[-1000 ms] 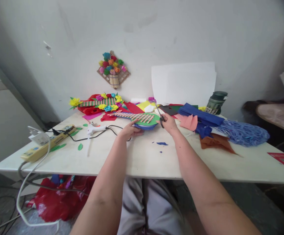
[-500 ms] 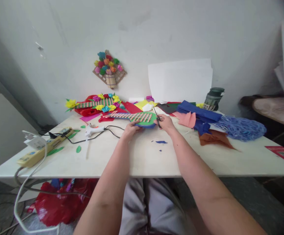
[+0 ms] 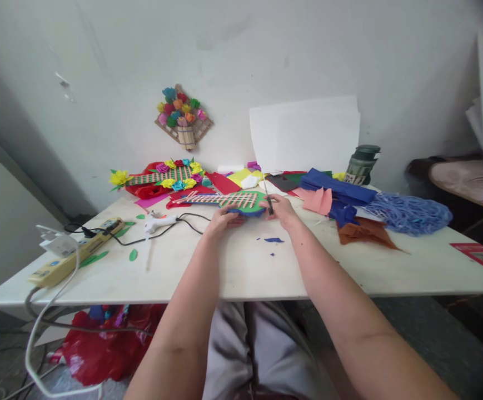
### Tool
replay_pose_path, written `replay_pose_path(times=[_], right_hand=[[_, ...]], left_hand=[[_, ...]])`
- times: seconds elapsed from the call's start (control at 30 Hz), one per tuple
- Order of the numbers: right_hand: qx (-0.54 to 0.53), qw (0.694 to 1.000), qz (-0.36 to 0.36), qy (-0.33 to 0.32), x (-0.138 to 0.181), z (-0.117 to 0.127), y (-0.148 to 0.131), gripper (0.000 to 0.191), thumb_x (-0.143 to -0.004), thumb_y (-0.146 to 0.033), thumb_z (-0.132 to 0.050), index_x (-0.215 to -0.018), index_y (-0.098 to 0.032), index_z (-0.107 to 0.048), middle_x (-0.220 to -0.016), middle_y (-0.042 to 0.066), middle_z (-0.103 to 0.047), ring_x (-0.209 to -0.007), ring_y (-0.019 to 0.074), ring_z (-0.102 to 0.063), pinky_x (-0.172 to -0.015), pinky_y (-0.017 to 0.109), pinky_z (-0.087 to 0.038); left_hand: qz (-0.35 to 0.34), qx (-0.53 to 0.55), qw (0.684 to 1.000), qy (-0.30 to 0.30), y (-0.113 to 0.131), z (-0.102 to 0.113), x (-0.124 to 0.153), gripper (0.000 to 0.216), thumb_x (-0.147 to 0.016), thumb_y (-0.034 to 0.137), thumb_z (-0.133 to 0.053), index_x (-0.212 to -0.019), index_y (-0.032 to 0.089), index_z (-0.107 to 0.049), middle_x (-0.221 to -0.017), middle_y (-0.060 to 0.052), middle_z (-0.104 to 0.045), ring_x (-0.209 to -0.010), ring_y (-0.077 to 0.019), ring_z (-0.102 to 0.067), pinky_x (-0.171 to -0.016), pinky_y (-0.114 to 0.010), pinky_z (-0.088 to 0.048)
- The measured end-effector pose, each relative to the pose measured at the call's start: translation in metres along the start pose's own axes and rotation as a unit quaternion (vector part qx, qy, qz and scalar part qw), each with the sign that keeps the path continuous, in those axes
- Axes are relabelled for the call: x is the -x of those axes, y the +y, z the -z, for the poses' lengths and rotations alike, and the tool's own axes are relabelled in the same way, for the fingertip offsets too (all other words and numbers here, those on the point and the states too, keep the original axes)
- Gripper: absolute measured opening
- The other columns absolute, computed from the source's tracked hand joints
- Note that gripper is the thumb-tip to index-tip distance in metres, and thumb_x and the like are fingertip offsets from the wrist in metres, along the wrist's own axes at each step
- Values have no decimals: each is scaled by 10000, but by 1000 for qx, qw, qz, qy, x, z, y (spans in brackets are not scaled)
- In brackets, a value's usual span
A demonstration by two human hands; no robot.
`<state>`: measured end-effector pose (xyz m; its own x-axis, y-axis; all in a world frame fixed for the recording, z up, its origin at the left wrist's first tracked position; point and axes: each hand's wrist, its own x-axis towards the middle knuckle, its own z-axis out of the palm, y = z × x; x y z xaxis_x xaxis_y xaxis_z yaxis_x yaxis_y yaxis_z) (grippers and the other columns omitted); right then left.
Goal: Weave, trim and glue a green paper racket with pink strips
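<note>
My left hand [image 3: 221, 218] grips the near edge of a paper craft piece [image 3: 241, 201], a green and blue round shape with a lattice of pale sticks on top. My right hand [image 3: 282, 209] is closed on a pair of scissors [image 3: 267, 195] whose blades point up and away at the right edge of that piece. Small blue paper scraps [image 3: 273, 240] lie on the white table [image 3: 241, 266] just in front of my hands.
A glue gun [image 3: 158, 221] and its black cord lie left of my hands, with a yellow power strip [image 3: 74, 251] further left. Coloured paper, a flower-decorated craft [image 3: 162, 176], blue shredded material [image 3: 408, 213], a dark jar [image 3: 360, 164] and white sheets [image 3: 303, 136] fill the back.
The scissors have tilted down and closed in on the right edge of the craft piece. Both hands stay at the piece; the view has shifted slightly.
</note>
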<state>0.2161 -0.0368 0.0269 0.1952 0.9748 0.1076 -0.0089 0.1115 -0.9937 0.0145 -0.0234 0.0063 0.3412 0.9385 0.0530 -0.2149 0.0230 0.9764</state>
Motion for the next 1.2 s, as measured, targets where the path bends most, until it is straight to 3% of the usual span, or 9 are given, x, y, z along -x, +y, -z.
replay_pose_path(times=[0.1, 0.23, 0.37, 0.63, 1.03, 1.2], right_hand=[[-42, 999, -6, 1, -2, 0, 3, 347, -548, -240, -672, -878, -176, -587, -722, 7, -619, -540, 124, -559, -404, 250, -497], [-57, 998, 24, -10, -2, 0, 3, 367, -542, -278, -687, -877, -189, -567, -737, -1, -623, -600, 129, -579, -436, 245, -507], [-62, 997, 41, -18, -1, -2, 3, 367, -549, -297, -685, -880, -198, -560, -740, -6, -627, -614, 128, -581, -440, 235, -503], [-23, 999, 5, -29, 1, -3, 5, 282, -573, -216, -643, -842, -188, -565, -705, 10, -636, -553, 129, -546, -372, 236, -477], [-10, 999, 0, -44, 3, -5, 1, 280, -594, -205, -655, -857, -178, -567, -734, 22, -653, -537, 125, -574, -347, 218, -474], [-1, 999, 3, -46, 4, -5, 1, 291, -597, -210, -659, -874, -176, -575, -742, 28, -655, -520, 118, -565, -333, 216, -467]], left_hand=[[-17, -2, 1000, 3, -3, 1, -4, 485, -620, 227, -695, -1072, 101, -571, -780, -96, -674, -762, -215, -649, -791, -385, -488], [-93, -40, 995, 18, -3, 2, -5, 336, -626, 306, -698, -879, 89, -652, -869, -97, -671, -838, -199, -630, -865, -334, -448], [-130, -98, 986, 46, 1, 2, 1, 359, -614, 342, -699, -877, 100, -667, -854, -90, -679, -870, -219, -621, -866, -325, -436], [10, -99, 995, 11, 8, -1, 11, 306, -596, 310, -689, -818, 119, -603, -764, -103, -686, -741, -243, -652, -751, -394, -488], [38, -2, 999, -4, 8, 5, 9, 190, -671, 183, -626, -834, 99, -575, -805, -147, -683, -768, -228, -660, -782, -363, -500], [52, 9, 998, -21, 9, 7, 9, 211, -671, 218, -656, -823, 94, -578, -811, -172, -680, -781, -251, -659, -773, -377, -507]])
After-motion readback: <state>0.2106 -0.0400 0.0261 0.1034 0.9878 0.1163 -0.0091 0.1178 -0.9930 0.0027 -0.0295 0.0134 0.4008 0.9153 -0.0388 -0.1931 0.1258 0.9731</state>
